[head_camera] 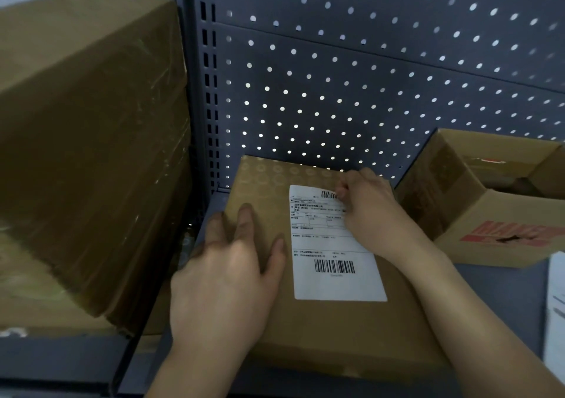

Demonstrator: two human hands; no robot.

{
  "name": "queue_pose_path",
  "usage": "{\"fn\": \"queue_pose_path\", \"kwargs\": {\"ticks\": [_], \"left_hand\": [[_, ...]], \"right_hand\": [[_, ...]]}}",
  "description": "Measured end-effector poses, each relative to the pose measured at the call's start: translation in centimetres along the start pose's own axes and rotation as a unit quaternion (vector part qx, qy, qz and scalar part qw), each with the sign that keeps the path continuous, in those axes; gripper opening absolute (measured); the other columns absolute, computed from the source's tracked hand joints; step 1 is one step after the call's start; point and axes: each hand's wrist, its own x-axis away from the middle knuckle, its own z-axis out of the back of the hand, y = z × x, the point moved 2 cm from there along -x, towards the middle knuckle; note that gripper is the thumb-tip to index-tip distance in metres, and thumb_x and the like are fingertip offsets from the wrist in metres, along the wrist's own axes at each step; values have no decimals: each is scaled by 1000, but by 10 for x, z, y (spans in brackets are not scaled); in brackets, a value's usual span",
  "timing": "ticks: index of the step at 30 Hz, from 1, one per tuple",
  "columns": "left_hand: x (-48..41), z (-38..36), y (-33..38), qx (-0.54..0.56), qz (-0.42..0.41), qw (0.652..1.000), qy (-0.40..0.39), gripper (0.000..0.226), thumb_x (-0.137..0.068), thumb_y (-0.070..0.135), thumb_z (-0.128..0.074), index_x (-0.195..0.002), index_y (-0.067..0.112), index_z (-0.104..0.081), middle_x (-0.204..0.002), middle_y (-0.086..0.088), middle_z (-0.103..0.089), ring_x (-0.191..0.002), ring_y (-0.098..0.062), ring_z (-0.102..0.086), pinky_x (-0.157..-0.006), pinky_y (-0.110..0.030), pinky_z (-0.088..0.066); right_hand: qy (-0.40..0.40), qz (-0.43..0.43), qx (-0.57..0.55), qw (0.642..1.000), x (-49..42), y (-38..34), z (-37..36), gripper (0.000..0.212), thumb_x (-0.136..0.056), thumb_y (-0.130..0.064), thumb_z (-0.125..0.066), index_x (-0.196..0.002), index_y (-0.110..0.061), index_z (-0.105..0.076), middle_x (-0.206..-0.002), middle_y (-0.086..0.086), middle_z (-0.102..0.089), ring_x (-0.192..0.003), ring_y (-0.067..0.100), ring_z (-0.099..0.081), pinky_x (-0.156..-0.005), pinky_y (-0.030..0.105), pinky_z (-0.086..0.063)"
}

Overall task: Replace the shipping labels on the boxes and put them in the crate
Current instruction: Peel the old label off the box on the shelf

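Note:
A flat brown cardboard box (pixel 321 330) lies on the grey shelf in front of me. A white shipping label (pixel 333 254) with barcodes is stuck on its top, right of centre. My left hand (pixel 226 278) rests flat on the box's left part, fingers spread and straight. My right hand (pixel 367 205) sits at the label's upper right corner, its fingers curled and pinching at the label edge there. An open cardboard box (pixel 489 214) that serves as the crate stands at the right.
A big stack of taped brown cartons (pixel 85 140) fills the left. A grey pegboard wall (pixel 367 76) closes the back. White sheets of paper (pixel 556 312) lie at the right edge on the shelf.

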Motion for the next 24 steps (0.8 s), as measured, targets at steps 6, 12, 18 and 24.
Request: {"fn": "queue_pose_path", "kwargs": {"ticks": [6,12,18,24], "left_hand": [[0,-1,-1,19,0,1000,4,69,-91,70,-24,-151,39,-14,-153,-1,-28,-117,-27,-59,-79,-35,-50],[0,-1,-1,27,-3,1000,9,69,-91,69,-25,-151,38,-14,-153,-2,-28,-116,-27,-59,-79,-35,-50],[0,-1,-2,34,-6,999,13,69,-92,69,-26,-151,38,-14,-153,-2,-29,-116,-26,-59,-78,-35,-49],[0,-2,-1,29,-4,999,14,68,-91,70,-27,-150,38,-16,-153,-3,-30,-114,-27,-60,-78,-35,-50]], "right_hand": [[46,19,-117,992,4,10,1,11,-100,-19,-48,-94,-21,-57,-99,2,-55,-95,22,-52,-84,35,-42],[63,32,-150,986,8,12,0,19,-98,-26,-54,-115,-23,-59,-99,-1,-55,-94,19,-53,-81,29,-40],[88,43,-129,987,9,8,6,10,-93,-23,-64,-90,-15,-69,-91,-3,-55,-84,13,-53,-72,18,-37],[107,61,-82,989,11,6,-1,13,-97,-21,-57,-90,-13,-63,-91,1,-57,-87,23,-54,-81,31,-36]]}}
